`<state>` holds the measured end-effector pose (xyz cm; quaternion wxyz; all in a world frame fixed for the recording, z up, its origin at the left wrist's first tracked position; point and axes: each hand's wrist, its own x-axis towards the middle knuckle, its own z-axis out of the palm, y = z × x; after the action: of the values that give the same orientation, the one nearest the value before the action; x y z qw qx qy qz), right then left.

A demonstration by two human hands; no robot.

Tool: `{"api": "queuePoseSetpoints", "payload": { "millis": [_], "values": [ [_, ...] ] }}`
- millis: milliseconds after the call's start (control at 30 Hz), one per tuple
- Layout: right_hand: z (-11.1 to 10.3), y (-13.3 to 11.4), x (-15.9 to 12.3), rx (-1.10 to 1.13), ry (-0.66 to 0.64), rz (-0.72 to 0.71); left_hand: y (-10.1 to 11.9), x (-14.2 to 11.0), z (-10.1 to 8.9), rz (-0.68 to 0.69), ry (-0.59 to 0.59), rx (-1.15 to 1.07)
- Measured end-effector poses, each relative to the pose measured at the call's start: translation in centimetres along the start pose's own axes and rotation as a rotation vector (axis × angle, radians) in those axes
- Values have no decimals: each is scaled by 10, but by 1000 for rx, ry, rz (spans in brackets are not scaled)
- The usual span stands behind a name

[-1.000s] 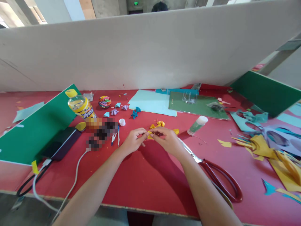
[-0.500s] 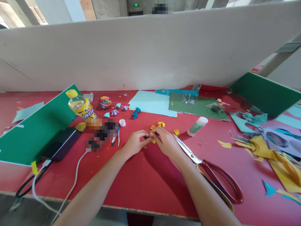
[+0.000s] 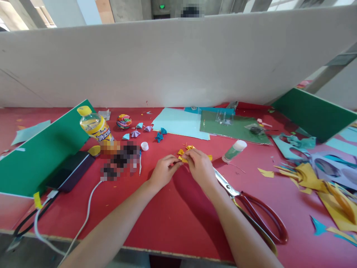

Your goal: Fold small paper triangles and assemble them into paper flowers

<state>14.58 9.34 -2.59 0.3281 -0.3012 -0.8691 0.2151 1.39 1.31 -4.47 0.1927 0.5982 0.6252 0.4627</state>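
Note:
A small yellow paper piece (image 3: 183, 159) is pinched between the fingertips of my left hand (image 3: 164, 173) and my right hand (image 3: 201, 167). Fingers hide much of it, so its folds are unclear. Just beyond the knuckles lie small folded yellow paper pieces (image 3: 180, 152), partly covered by my right hand. Another yellow scrap (image 3: 210, 158) shows beside that hand. Large scissors (image 3: 229, 189) with red handles lie under my right wrist, blades pointing away. A glue stick (image 3: 234, 151) with a white cap stands tilted-looking to the right.
Blue folded pieces (image 3: 159, 137), lilac ones (image 3: 135, 134) and a white cap (image 3: 144, 146) lie at left-centre. A yellow-capped bottle (image 3: 96, 126) and black power bank (image 3: 71, 172) stand further left. Light blue paper (image 3: 178, 123) lies behind; yellow offcuts (image 3: 309, 175) cover the right.
My right hand has shifted slightly right and its fingertips have drawn a little apart from my left's. It now covers more of the yellow pieces behind and the scissor tips.

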Motion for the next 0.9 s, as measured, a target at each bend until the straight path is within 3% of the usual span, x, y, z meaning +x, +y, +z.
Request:
{"api": "queuePoseSetpoints", "payload": {
  "millis": [200,300,433,500,633,900],
  "values": [
    [-17,13,4,-32,239,69,-3,3,6,-130,-11,218],
    [-16,12,4,2,230,83,-1,5,9,-165,-20,380],
    [-10,10,2,38,186,87,1,5,11,-114,-73,473],
    [-9,11,2,25,119,104,-1,3,9,-87,-76,378],
    [-8,12,1,-93,-155,130,-5,0,4,-6,-43,75],
    [-6,6,0,-100,-309,10,-1,0,0,94,-7,-90]
  ]
}}
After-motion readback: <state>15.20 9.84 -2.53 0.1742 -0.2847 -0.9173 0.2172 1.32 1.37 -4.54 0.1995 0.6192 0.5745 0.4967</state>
